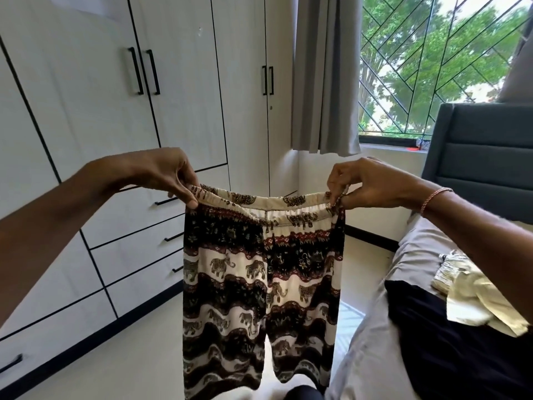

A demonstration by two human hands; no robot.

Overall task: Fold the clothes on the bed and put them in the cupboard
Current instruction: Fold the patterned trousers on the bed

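A pair of black, cream and maroon elephant-print shorts hangs in the air in front of me, stretched out by its elastic waistband. My left hand pinches the waistband's left end and my right hand pinches its right end. The two legs hang straight down over the floor. On the bed at the right lie a black garment and a cream garment. The white cupboard stands behind, with all its doors and drawers closed.
A grey padded headboard rises at the bed's far end. A grey curtain hangs beside a barred window. Pale floor runs between the cupboard and the bed.
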